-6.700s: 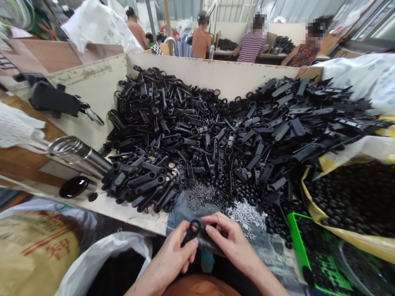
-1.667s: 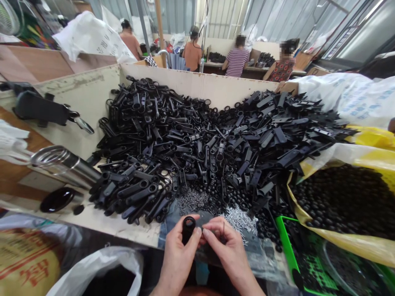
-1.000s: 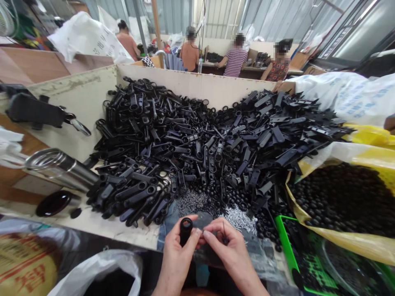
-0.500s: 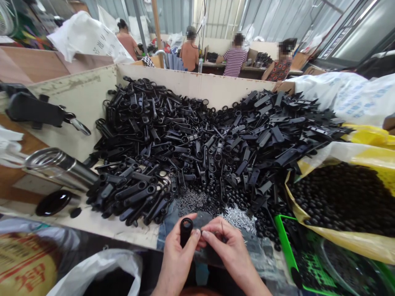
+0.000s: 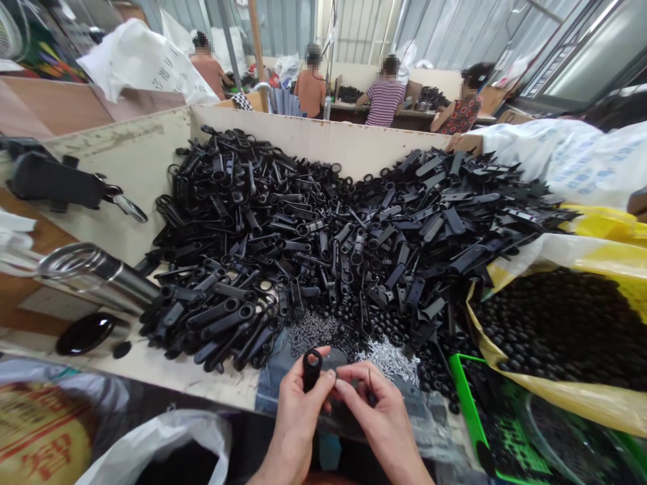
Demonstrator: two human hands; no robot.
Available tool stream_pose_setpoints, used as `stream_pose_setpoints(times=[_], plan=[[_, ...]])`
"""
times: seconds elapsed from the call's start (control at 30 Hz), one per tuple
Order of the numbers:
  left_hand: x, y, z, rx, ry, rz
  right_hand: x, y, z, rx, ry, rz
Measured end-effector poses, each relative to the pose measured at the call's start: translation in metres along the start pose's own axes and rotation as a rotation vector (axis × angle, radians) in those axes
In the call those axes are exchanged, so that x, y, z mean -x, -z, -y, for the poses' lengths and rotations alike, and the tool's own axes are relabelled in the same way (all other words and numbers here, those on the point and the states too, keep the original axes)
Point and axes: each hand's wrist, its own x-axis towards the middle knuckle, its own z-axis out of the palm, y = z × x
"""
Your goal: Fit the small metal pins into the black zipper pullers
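Corrugated grey metal walling (image 5: 283, 27) backs the work area; off-white board panels (image 5: 323, 138) enclose the far and left sides of the bench.

Progress, left to right: a loose, roughly aligned group of long black plastic handles with round end holes (image 5: 222, 316) lies at the front left; these are possibly finished pieces, but their state cannot be confirmed. Behind them rises a large heap of black ring-ended plastic parts (image 5: 242, 195). Small dark-grey metal screws (image 5: 313, 327) and bright silver metal pins (image 5: 391, 360) lie in separate piles just beyond the hands, and a heap of flat black plastic blades (image 5: 449, 209) occupies the right. Considerable stock therefore remains. One unit appears to be mid-handling — its exact stage is not discernible.

Fingers, left to right: the left hand (image 5: 298, 411) clamps a black ring-ended plastic tube (image 5: 309, 382), located at the front edge of the bench, between thumb and curled fingers, ring uppermost. The right hand (image 5: 377, 411) is just beside it, thumb and forefinger drawn together near the left thumb; whether a small piece sits between these tips cannot be told. Its other fingers curl around a slender dark piece (image 5: 371, 397) — type unclear.

At far right, a yellow-and-white plastic sack of round black beads (image 5: 566, 316) stands behind a bright green plastic tray (image 5: 468, 404).
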Motion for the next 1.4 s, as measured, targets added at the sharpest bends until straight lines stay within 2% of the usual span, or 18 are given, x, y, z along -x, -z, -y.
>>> stream_pose_setpoints(times=[0.23, 0.47, 0.7, 0.8, 0.93, 1.0, 1.07, 1.13, 1.27, 1.4], plan=[[0.0, -0.003, 0.003, -0.005, 0.066, 0.031, 0.001, 0.004, -0.005, 0.059, 0.105, -0.033], [0.002, 0.001, -0.002, 0.064, 0.272, 0.108, 0.003, 0.011, -0.003, 0.209, 0.188, -0.004], [0.004, 0.001, 0.001, 0.046, 0.245, 0.13, 0.006, 0.012, -0.004, 0.309, 0.262, -0.003], [0.005, 0.002, 0.001, 0.069, 0.252, 0.2, 0.004, 0.01, -0.006, 0.262, 0.214, -0.034], [0.01, 0.006, -0.005, 0.088, 0.271, 0.3, -0.003, 0.013, -0.009, 0.092, 0.116, -0.062], [0.014, 0.01, -0.008, 0.081, 0.294, 0.32, -0.005, 0.016, -0.008, 0.044, 0.114, -0.065], [0.017, 0.014, -0.011, 0.062, 0.31, 0.324, -0.005, 0.018, -0.005, 0.079, 0.169, -0.038], [0.017, 0.018, -0.011, 0.041, 0.295, 0.346, -0.005, 0.019, -0.001, 0.173, 0.284, 0.021], [0.016, 0.019, -0.006, -0.014, 0.199, 0.411, -0.011, 0.02, 0.004, 0.365, 0.503, 0.105], [0.015, 0.018, -0.004, -0.08, 0.144, 0.432, -0.016, 0.021, 0.004, 0.464, 0.548, 0.131]])
